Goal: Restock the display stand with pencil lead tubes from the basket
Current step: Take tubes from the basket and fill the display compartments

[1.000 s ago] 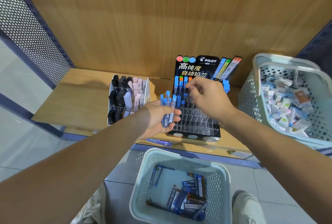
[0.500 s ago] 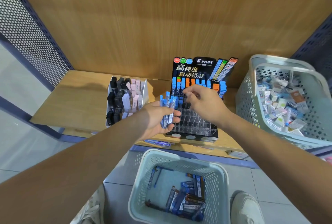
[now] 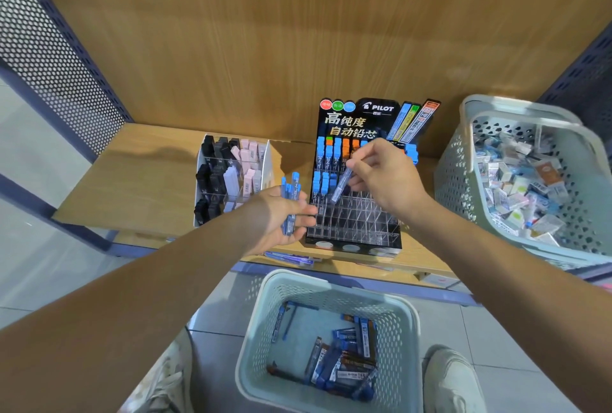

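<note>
The black Pilot display stand [image 3: 354, 240] sits on the wooden shelf, its clear grid mostly vacant, with blue and orange capped tubes in the back rows. My left hand [image 3: 281, 217] grips a bundle of blue pencil lead tubes [image 3: 289, 200] upright just left of the stand. My right hand [image 3: 381, 177] pinches a single blue lead tube [image 3: 341, 185], tilted, its lower end over the grid's second row. On the floor below stands a pale green basket [image 3: 261, 330] with several more tubes [image 3: 344, 363] inside.
A white organiser [image 3: 266, 161] of black and pink erasers stands left of the stand. A larger green basket [image 3: 453, 167] of boxed items rests on the shelf at the right. Loose tubes [image 3: 291, 258] lie at the shelf's front edge. My shoes flank the floor basket.
My right hand has drawn one tube from the left-hand bundle and carried it over the grid, tilted downward. The left hand has stayed put with its bundle.
</note>
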